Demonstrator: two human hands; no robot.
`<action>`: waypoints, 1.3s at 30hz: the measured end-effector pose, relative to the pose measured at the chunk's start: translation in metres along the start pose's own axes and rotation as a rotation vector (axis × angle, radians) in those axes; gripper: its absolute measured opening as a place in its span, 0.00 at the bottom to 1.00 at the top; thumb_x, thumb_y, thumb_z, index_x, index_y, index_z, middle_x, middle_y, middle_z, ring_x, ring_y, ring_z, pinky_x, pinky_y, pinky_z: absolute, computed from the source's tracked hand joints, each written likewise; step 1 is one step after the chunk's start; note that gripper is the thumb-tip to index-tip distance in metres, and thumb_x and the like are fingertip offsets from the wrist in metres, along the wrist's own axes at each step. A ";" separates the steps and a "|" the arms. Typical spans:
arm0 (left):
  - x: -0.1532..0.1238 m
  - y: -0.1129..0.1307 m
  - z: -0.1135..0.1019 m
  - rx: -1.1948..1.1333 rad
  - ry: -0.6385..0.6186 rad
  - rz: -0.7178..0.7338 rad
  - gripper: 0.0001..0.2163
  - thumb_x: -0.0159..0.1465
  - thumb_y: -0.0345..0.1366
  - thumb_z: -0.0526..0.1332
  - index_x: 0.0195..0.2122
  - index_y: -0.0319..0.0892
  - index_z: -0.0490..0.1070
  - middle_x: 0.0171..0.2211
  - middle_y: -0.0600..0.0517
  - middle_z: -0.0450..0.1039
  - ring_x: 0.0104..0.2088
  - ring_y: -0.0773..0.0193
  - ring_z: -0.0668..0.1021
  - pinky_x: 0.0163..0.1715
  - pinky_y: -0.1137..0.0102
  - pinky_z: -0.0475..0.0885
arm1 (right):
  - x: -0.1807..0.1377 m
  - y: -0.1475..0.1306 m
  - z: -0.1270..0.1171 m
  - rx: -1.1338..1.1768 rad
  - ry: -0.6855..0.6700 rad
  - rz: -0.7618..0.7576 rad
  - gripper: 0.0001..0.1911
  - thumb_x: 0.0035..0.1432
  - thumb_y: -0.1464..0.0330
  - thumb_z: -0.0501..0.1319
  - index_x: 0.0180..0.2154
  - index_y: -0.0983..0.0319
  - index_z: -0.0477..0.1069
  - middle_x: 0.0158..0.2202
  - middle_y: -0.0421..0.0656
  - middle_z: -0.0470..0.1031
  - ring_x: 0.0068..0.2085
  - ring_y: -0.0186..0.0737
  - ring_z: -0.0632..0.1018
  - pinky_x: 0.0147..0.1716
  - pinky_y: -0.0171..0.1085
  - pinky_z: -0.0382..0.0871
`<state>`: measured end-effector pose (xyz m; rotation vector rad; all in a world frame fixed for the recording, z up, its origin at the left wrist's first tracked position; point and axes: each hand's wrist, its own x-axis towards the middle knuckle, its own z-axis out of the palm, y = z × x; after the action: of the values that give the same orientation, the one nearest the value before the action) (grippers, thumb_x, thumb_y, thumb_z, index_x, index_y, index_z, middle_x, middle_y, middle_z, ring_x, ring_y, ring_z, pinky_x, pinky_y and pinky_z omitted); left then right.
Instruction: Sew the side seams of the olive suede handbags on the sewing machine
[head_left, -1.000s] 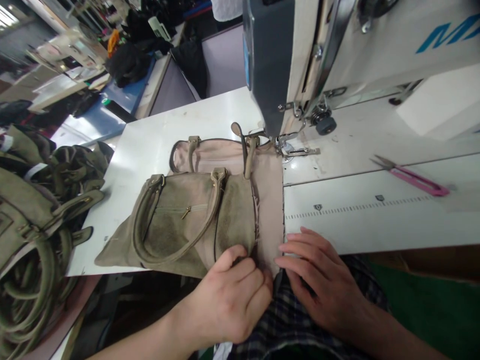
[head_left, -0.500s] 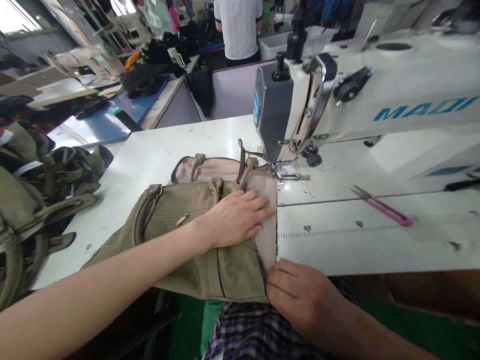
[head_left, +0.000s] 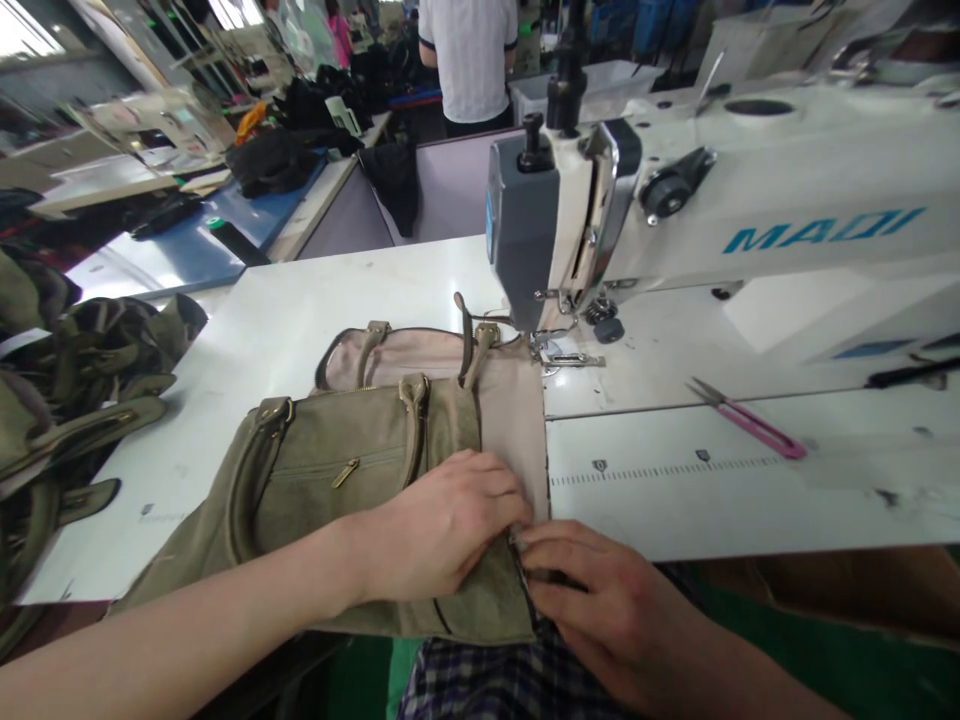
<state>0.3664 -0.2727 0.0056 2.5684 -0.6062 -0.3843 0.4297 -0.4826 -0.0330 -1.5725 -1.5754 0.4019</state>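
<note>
An olive-green handbag with handles and a small zip pull lies on the white sewing table, its pinkish lining turned out along the right side. The lining's far corner sits by the presser foot of the sewing machine. My left hand rests on the bag, its fingers bent and pinching the edge near the front. Close beside it, my right hand grips the same raw edge between thumb and fingers. Both sets of fingertips nearly meet there.
Pink-handled thread snips lie right of the bag, beyond a printed ruler scale. More olive bags are heaped at the left. A dark thread cone stands behind the table's far-left edge. A person in a white shirt stands in the background.
My left hand has slid from lying flat on the lining down toward the front edge, its fingers now bent beside my right hand. The view has shifted slightly.
</note>
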 end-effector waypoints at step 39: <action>0.016 -0.002 -0.034 0.005 -0.193 -0.179 0.25 0.71 0.46 0.49 0.66 0.41 0.53 0.66 0.48 0.51 0.67 0.59 0.55 0.67 0.56 0.31 | 0.019 0.048 -0.034 -0.191 -0.200 -0.237 0.17 0.70 0.75 0.47 0.39 0.66 0.75 0.35 0.47 0.77 0.46 0.37 0.76 0.54 0.33 0.67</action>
<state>0.3938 -0.2656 0.0310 2.6171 -0.4432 -0.6977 0.4891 -0.4688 -0.0425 -1.4987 -1.9798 0.2912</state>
